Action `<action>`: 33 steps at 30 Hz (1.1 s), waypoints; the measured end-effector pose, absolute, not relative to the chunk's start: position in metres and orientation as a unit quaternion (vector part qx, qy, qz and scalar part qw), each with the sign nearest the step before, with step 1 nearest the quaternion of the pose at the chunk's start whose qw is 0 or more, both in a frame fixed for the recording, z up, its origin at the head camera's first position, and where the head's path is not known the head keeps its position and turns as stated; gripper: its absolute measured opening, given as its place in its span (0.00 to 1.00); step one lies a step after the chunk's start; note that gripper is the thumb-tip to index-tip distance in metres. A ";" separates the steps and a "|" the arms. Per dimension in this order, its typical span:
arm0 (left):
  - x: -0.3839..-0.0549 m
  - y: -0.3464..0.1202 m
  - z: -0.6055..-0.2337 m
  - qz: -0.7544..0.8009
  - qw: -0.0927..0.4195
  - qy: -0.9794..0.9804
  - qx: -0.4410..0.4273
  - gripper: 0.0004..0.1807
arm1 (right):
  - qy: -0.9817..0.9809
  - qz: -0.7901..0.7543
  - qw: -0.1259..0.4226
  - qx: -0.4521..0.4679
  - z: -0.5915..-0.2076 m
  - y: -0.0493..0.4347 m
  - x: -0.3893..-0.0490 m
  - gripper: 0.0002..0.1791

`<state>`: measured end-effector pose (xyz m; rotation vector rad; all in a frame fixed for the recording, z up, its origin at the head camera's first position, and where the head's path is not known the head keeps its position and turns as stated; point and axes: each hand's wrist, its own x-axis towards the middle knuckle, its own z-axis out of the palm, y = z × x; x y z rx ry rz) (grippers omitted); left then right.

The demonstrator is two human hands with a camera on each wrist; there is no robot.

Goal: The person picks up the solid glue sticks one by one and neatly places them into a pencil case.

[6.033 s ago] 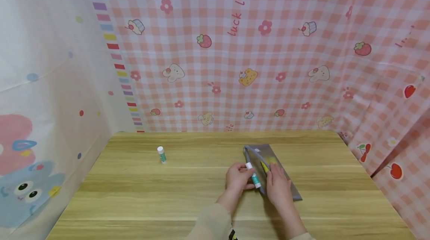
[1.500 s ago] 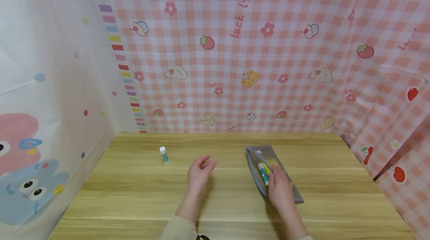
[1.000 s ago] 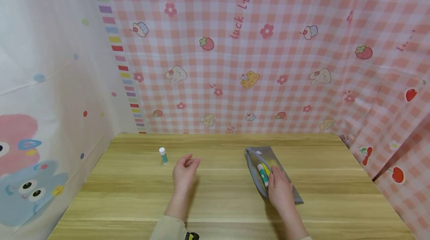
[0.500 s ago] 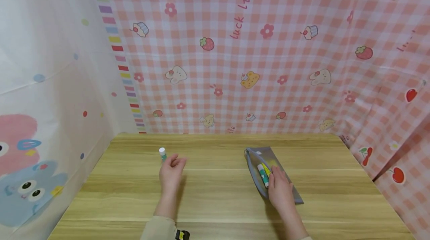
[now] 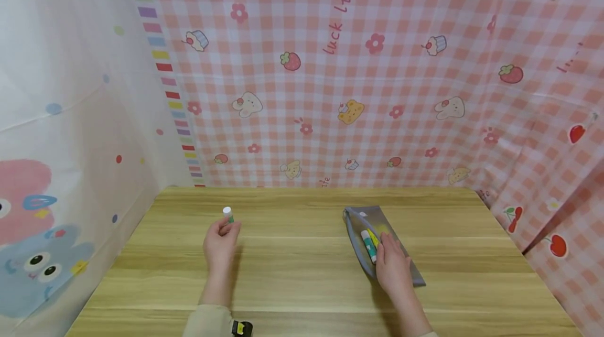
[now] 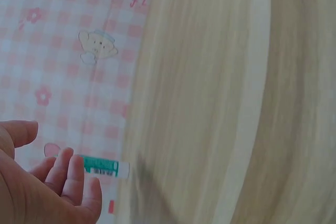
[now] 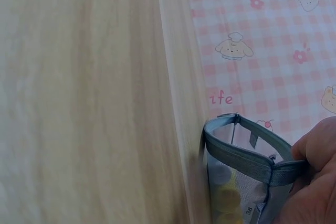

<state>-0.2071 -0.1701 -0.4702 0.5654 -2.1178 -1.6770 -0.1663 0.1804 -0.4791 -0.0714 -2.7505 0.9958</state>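
My left hand (image 5: 220, 242) is at the standing glue stick (image 5: 228, 213), white-capped and green, on the left of the table. In the left wrist view, that glue stick (image 6: 104, 166) shows behind relaxed fingers, with the thumb held apart from them. On the right, my right hand (image 5: 394, 261) holds a grey zip pouch (image 5: 371, 212) by the side of its mouth. The right wrist view shows thumb and fingers pinching the pouch's rim (image 7: 239, 159), the mouth gaping. A second glue stick (image 5: 369, 247) and a yellow item (image 5: 373, 236) lie inside the pouch.
The wood-grain table (image 5: 292, 269) reaches back to a pink checked cloth (image 5: 302, 85). A white printed cloth (image 5: 85, 117) hangs on the left side. A black and yellow band (image 5: 243, 328) sits at the left sleeve.
Six seconds ago my left hand held a glue stick at the pouch; that stick now lies inside. The left hand has since moved left to the standing glue stick. My right hand stays on the pouch.
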 end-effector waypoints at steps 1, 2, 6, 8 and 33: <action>-0.207 -0.172 -0.470 -0.595 0.193 -0.754 0.203 0.22 | -0.934 0.339 0.107 -0.025 -0.479 0.180 -0.166 0.23; -0.207 -0.174 -0.470 -0.595 0.194 -0.753 0.205 0.22 | -0.934 0.339 0.105 -0.025 -0.479 0.180 -0.166 0.23; -0.207 -0.182 -0.470 -0.591 0.191 -0.752 0.220 0.24 | -0.935 0.340 0.099 -0.028 -0.479 0.180 -0.167 0.23; -0.208 -0.186 -0.469 -0.592 0.189 -0.750 0.225 0.25 | -0.935 0.341 0.097 -0.029 -0.478 0.179 -0.167 0.23; -0.230 -0.209 -0.476 -0.671 0.153 -0.703 0.178 0.35 | -0.935 0.340 0.093 -0.030 -0.477 0.179 -0.167 0.23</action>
